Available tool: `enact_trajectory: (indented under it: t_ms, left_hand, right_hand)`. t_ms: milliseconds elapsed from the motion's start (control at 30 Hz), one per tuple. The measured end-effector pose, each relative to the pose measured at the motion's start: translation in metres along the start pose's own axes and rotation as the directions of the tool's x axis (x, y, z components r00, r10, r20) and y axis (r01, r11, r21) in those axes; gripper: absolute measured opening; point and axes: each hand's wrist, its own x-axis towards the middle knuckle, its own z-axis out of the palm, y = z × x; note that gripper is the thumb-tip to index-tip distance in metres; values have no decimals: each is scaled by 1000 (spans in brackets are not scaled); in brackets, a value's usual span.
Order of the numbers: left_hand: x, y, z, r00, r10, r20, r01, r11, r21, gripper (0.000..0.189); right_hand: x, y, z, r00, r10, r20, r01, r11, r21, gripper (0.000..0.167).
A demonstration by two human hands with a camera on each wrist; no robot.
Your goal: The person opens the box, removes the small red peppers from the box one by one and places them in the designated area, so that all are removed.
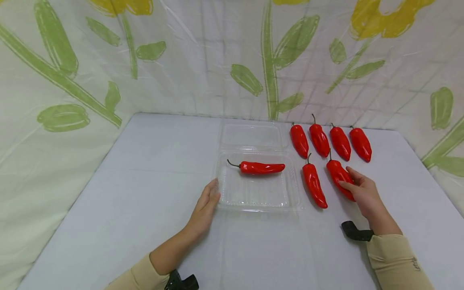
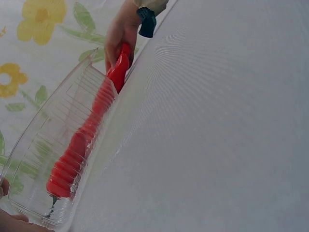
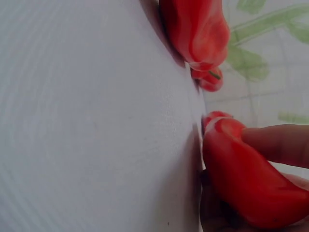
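A clear plastic clamshell box (image 1: 259, 203) lies with its lid folded back, and one red chili pepper (image 1: 262, 168) lies crosswise inside. My left hand (image 1: 204, 207) rests against the box's left side, fingers extended; its fingertips (image 2: 21, 223) touch the box end in the left wrist view. On the right, my right hand (image 1: 366, 193) pinches another red chili pepper (image 1: 340, 177) between thumb and fingers. That pepper (image 3: 246, 179) fills the lower right of the right wrist view, close to the table. Just left of it lies one more pepper (image 1: 314, 185).
Several red peppers (image 1: 319, 140) lie in a row at the back right, stems pointing away. Behind the white table (image 1: 145, 161) hangs a flower-printed sheet (image 1: 188, 60). Black straps with wrist cameras (image 1: 357, 231) sit at both sleeves.
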Motion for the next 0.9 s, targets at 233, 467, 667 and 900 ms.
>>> enact_trajectory:
  t_ms: [233, 467, 667, 900]
  left_hand:
    - [0, -1, -1, 1000, 2, 6, -2, 1000, -13, 50]
    - [1, -2, -1, 1000, 7, 12, -7, 1000, -11, 50]
    - [1, -1, -1, 1000, 4, 13, -4, 1000, -12, 50]
    - [1, -1, -1, 1000, 4, 12, -4, 1000, -16, 51]
  right_hand:
    - [2, 3, 2, 999, -37, 4, 37, 999, -32, 75]
    - [0, 2, 2, 998, -60, 20, 62, 994, -94, 76]
    - [-1, 1, 2, 998, -48, 41, 52, 992, -113, 74]
    - [-4, -3, 1, 996, -56, 70, 65, 987, -147, 68]
